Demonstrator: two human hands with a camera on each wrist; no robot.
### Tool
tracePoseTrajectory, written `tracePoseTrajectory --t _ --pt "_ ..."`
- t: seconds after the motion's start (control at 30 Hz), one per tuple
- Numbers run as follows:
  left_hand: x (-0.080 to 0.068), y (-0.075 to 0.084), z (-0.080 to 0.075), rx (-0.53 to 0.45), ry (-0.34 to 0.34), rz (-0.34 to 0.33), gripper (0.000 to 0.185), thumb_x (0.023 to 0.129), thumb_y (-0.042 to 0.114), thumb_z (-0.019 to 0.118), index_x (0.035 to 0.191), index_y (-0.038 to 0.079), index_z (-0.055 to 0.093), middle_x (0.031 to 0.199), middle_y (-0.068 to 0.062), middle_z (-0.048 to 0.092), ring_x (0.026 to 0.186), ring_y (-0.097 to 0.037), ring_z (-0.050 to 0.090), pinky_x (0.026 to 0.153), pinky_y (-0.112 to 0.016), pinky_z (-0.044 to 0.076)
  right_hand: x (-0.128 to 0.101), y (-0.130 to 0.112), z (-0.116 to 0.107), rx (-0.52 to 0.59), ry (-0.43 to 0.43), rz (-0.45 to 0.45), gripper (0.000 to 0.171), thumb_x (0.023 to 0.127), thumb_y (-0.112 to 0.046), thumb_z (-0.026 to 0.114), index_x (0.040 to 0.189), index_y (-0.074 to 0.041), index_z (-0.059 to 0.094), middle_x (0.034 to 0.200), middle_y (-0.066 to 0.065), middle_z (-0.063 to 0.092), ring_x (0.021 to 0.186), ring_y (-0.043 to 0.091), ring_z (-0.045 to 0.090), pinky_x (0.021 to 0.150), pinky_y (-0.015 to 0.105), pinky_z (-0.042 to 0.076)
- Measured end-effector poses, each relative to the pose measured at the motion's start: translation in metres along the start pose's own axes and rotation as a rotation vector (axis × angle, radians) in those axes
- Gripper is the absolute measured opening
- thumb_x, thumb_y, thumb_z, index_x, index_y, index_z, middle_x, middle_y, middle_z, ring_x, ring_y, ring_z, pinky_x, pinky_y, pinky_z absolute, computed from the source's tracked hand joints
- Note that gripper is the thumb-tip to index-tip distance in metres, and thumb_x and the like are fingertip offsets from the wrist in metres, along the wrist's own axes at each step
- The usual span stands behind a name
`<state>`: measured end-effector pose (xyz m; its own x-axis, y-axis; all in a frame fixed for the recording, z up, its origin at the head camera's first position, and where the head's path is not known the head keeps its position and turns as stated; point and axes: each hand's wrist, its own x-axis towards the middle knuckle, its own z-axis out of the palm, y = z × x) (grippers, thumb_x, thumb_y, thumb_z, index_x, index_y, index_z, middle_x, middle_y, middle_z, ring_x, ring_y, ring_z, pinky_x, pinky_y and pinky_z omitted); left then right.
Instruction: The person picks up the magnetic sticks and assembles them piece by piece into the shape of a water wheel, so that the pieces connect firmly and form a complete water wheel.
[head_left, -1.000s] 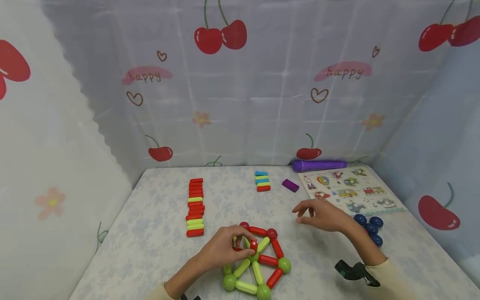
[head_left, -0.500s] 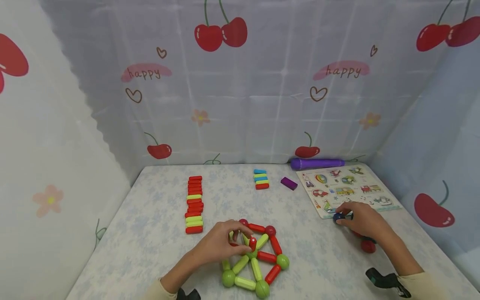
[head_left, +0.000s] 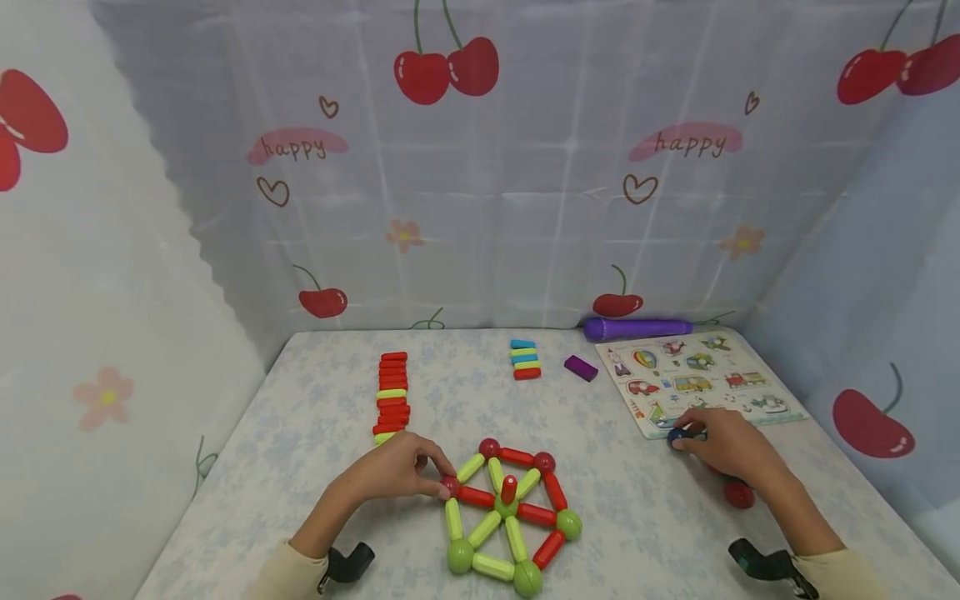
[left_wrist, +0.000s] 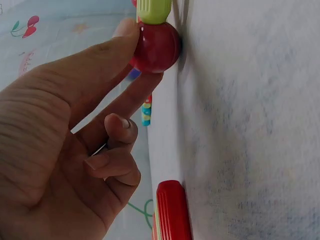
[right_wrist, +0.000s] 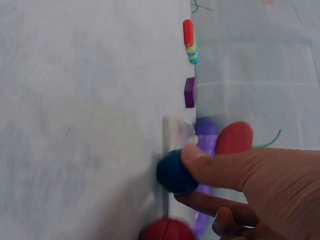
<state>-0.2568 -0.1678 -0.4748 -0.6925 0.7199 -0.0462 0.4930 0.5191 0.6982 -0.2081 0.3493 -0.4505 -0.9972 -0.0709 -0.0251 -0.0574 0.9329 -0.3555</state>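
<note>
Pinching: left hand (head_left: 397, 472) holds red ball (head_left: 450, 486); right hand (head_left: 731, 447) holds blue ball (head_left: 677, 435); balls lack long axis.

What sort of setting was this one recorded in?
Probably a staged tabletop play area, not a lived-in room. A cherry-print curtain encloses the table on three sides. On it lie toys: a wheel of magnetic rods and balls, rows of spare rods and a picture puzzle board.

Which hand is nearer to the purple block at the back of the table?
The right hand. It pinches a dark blue ball by the puzzle board's near edge, diagonally in front of the purple block. The left hand is farther, at the wheel's red ball.
</note>
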Motion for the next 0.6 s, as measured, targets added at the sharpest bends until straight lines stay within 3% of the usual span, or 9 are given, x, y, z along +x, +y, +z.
tracePoseTrajectory --t 0.1,0.2,0.3,0.47,0.6 --pt "0.0 -0.001 0.002 0.006 0.002 -0.023 0.017 0.088 0.031 0.092 0.105 0.029 0.086 0.096 0.02 0.076 0.075 -0.006 0.053 0.065 -0.023 0.045 0.0 -0.026 0.002 0.037 0.042 -0.094 0.035 0.093 -0.025 0.085 0.121 -0.005 0.077 0.104 0.01 0.079 0.085 0.024 0.066 0.071 0.043 0.053" --pt "0.0 -0.002 0.003 0.008 0.009 -0.033 0.018 0.088 0.031 0.092 0.104 0.03 0.086 0.096 0.021 0.076 0.075 -0.007 0.054 0.066 -0.024 0.045 -0.003 -0.068 0.002 0.095 0.115 -0.237 0.034 0.093 -0.027 0.087 0.122 -0.012 0.079 0.104 -0.001 0.077 0.08 0.014 0.055 0.066 0.032 0.044" --pt "0.0 -0.004 0.004 -0.003 0.012 -0.033 0.018 0.087 0.032 0.093 0.104 0.03 0.085 0.097 0.02 0.076 0.078 -0.007 0.056 0.068 -0.025 0.047 -0.011 -0.111 0.003 0.184 0.131 -0.357 0.032 0.092 -0.027 0.088 0.122 -0.018 0.08 0.104 -0.01 0.073 0.079 0.011 0.049 0.066 0.027 0.041" --pt "0.001 -0.003 0.003 -0.022 0.009 -0.029 0.019 0.087 0.031 0.093 0.105 0.028 0.086 0.097 0.018 0.077 0.077 -0.007 0.055 0.067 -0.024 0.046 -0.019 -0.163 0.014 0.325 -0.011 -0.494 0.032 0.094 -0.033 0.086 0.124 -0.026 0.078 0.105 -0.015 0.069 0.085 0.01 0.053 0.07 0.025 0.046" --pt "0.002 -0.002 0.004 -0.021 0.013 -0.03 0.019 0.088 0.03 0.092 0.105 0.027 0.086 0.096 0.017 0.077 0.074 -0.005 0.052 0.065 -0.023 0.044 -0.017 -0.183 0.028 0.363 -0.107 -0.55 0.032 0.095 -0.04 0.084 0.124 -0.028 0.079 0.108 -0.016 0.071 0.089 0.012 0.058 0.074 0.027 0.051"
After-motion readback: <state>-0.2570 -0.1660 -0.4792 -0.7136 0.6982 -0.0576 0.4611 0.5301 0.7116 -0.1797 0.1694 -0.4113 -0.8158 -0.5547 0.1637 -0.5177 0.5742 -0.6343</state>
